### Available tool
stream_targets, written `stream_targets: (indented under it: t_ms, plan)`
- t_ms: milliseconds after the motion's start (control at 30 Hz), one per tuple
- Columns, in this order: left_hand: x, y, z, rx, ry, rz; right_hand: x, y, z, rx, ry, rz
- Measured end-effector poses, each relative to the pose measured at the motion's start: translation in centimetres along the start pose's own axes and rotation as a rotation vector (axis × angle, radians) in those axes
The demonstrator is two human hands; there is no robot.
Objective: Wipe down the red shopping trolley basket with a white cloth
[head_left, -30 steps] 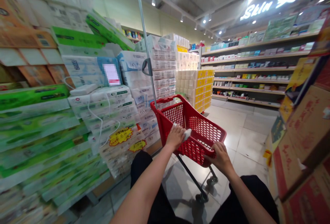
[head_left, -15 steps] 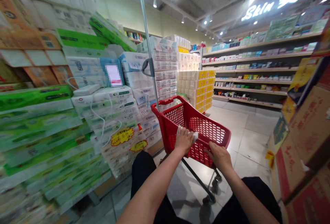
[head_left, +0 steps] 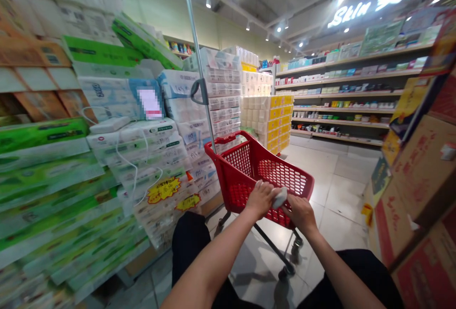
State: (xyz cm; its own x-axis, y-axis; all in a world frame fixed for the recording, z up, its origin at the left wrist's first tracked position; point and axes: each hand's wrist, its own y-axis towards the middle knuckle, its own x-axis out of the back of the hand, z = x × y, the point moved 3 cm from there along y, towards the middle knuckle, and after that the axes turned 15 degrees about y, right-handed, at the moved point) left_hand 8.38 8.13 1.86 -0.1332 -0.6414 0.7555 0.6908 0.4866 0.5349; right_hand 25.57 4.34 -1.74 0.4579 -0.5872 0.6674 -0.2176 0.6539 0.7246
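Cart point(head_left: 238, 178); left hand point(head_left: 261, 200) grips cloth point(head_left: 280, 197)

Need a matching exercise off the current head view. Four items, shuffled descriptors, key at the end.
Column 1
1. white cloth-like piece
2. cart basket
3. right hand
4. cardboard boxes

Column 2
A. at the cart basket's near edge
B. stacked at the right side of the view
C. held by the left hand
D. red, with perforated walls

Pairs: 1-C, 2-D, 3-A, 4-B
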Motion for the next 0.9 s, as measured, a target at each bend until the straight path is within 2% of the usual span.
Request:
stream_targets:
  t_ms: [167,267,333,400,467,533,700,767,833,900]
  plan:
    - [-0.9,-1.2,6.9,0.094,0.078,0.059,0.4,0.0,-0.2,0.005,-0.005,-0.023]
    - [-0.7,-1.8,11.1,0.154,0.136,0.097,0.8,-0.1,-0.4,0.012,0.008,-0.030]
    - [-0.4,-2.0,12.9,0.187,0.156,0.109,0.9,-0.1,-0.4,0.016,0.011,-0.037]
    - [-0.1,-2.1,13.2,0.243,0.161,0.094,1.0,-0.2,-0.3,0.014,0.009,-0.047]
    - [0.1,-1.9,12.2,0.313,0.150,0.063,1.0,-0.2,-0.2,0.003,0.007,-0.058]
    - [0.1,-1.6,9.7,0.358,0.121,0.039,0.9,-0.3,0.0,-0.008,0.006,-0.065]
    - [-0.1,-0.1,0.2,0.273,-0.028,0.015,0.5,-0.4,0.2,-0.007,0.019,-0.068]
    - [0.1,0.5,-3.0,0.242,-0.072,-0.011,0.4,-0.4,0.1,0.004,0.039,-0.059]
    - [0.4,0.7,-4.7,0.237,-0.094,-0.029,0.4,-0.5,-0.1,0.011,0.058,-0.053]
    - [0.7,0.7,-4.9,0.193,-0.103,-0.038,0.5,-0.6,-0.2,0.020,0.064,-0.050]
